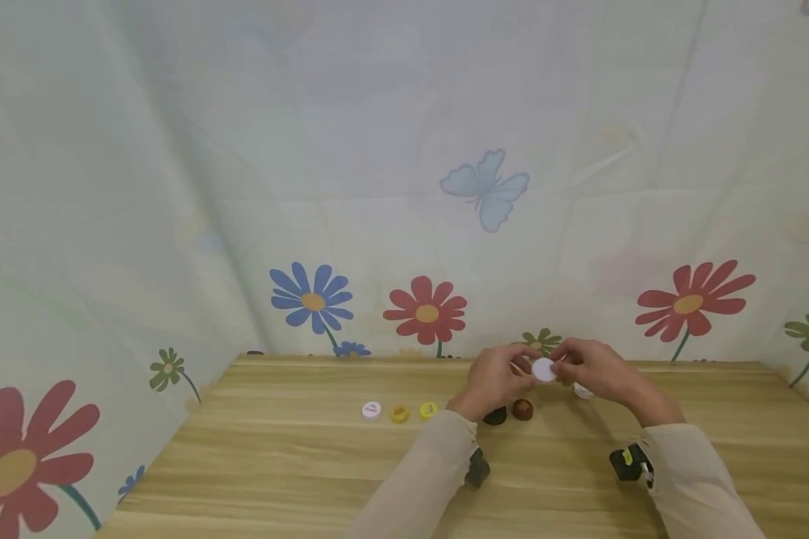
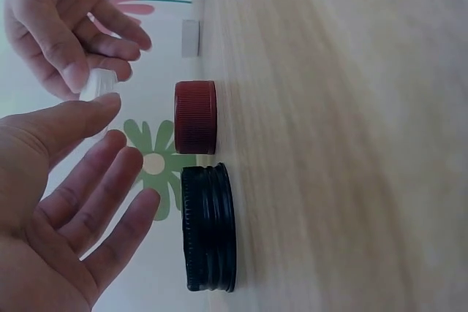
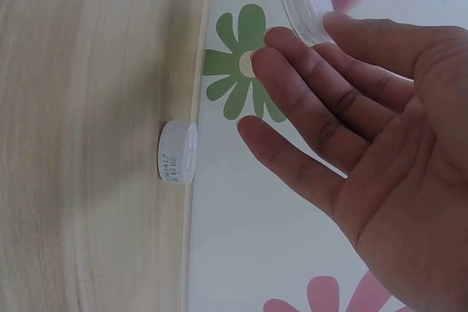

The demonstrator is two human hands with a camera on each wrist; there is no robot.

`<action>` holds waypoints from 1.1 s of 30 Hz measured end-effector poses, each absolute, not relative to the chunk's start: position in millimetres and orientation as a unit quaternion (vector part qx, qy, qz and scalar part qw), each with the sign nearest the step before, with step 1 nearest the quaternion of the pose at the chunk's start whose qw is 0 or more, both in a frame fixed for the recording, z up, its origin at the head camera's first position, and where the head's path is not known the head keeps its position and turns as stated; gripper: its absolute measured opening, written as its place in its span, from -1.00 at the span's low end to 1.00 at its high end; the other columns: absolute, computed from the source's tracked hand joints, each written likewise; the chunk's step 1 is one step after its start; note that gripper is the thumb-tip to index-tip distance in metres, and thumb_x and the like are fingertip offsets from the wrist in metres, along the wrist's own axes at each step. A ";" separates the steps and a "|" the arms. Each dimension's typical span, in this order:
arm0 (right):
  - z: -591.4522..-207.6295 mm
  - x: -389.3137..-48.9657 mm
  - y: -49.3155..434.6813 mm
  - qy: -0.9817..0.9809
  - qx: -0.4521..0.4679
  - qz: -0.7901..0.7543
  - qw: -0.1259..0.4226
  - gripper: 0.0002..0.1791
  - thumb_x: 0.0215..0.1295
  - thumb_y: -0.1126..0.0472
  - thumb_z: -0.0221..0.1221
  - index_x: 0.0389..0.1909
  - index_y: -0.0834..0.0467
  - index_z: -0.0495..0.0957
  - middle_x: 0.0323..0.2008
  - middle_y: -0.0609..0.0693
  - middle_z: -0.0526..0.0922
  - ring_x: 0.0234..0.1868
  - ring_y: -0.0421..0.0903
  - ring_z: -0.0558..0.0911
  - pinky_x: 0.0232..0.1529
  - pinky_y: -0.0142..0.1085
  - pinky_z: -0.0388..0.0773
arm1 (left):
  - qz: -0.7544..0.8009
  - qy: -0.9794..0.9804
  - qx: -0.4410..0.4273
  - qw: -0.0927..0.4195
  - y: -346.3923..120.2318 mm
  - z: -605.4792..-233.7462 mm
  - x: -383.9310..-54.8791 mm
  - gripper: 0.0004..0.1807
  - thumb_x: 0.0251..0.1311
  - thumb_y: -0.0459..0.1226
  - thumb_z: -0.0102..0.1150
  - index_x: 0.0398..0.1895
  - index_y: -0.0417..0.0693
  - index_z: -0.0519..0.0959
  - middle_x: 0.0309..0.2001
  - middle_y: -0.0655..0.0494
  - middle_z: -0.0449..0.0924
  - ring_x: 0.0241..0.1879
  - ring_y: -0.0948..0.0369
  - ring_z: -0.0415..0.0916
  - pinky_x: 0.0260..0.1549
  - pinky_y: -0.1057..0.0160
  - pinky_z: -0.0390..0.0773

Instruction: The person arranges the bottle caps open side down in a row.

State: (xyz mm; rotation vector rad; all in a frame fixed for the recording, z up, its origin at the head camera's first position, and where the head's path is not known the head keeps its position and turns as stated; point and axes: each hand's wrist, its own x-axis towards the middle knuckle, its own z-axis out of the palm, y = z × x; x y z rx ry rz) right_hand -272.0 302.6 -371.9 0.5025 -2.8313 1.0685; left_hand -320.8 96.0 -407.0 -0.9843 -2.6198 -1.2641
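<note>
Between both hands, raised over the table, is a white ridged bottle cap [image 1: 543, 370]. My left hand [image 1: 502, 376] pinches one side of the cap with thumb and fingertip, its other fingers spread loosely. From the opposite side my right hand [image 1: 596, 369] pinches it too, thumb on the rim in the right wrist view. Below the left hand stand a dark red ridged cap [image 2: 196, 118] and a wider black cap [image 2: 208, 228]. Another white cap [image 3: 178, 153] with small printed characters sits on the table below the right hand, partly hidden by it in the head view.
On the wooden table [image 1: 276, 464], left of the hands, a white printed cap [image 1: 371, 410], an orange-yellow cap [image 1: 399, 413] and a yellow cap [image 1: 428, 409] form a row. A flower-patterned cloth [image 1: 377, 112] hangs behind the table's far edge.
</note>
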 end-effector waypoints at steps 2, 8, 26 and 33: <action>-371.4 -271.5 302.2 -0.922 0.162 0.350 0.034 -0.79 0.54 0.31 0.21 0.00 0.41 0.59 -0.30 0.05 0.76 -0.30 -0.01 0.73 -0.23 -0.05 0.66 | -0.408 -0.854 -0.321 0.038 95.8 -406.9 -320.4 -0.62 0.23 -0.35 0.54 0.12 0.01 0.74 -0.28 0.27 0.76 -0.32 0.46 0.62 -0.29 0.46 0.57; -370.4 -270.1 302.6 -0.920 0.166 0.354 0.020 -0.76 0.49 0.28 0.27 0.01 0.38 0.60 -0.28 0.05 0.76 -0.27 0.02 0.73 -0.22 -0.07 0.65 | -0.396 -0.859 -0.322 0.035 95.6 -407.3 -321.0 -0.63 0.24 -0.31 0.55 0.11 0.06 0.75 -0.31 0.33 0.74 -0.33 0.46 0.61 -0.28 0.45 0.56; -375.1 -274.1 304.4 -0.919 0.187 0.346 0.029 -0.70 0.27 0.34 0.46 -0.04 0.35 0.65 -0.21 0.03 0.71 -0.19 -0.03 0.66 -0.17 -0.15 0.64 | -0.405 -0.850 -0.337 0.011 92.7 -408.6 -321.8 -0.73 0.28 -0.26 0.53 0.03 -0.02 0.79 -0.22 0.29 0.75 -0.29 0.44 0.62 -0.23 0.45 0.58; -374.4 -273.5 305.0 -0.918 0.193 0.345 0.019 -0.69 0.22 0.35 0.50 -0.07 0.34 0.67 -0.25 0.03 0.71 -0.22 -0.04 0.66 -0.20 -0.22 0.64 | -0.399 -0.850 -0.343 -0.007 94.0 -410.2 -322.6 -0.72 0.24 -0.23 0.56 0.01 0.01 0.82 -0.19 0.33 0.74 -0.28 0.45 0.62 -0.23 0.44 0.57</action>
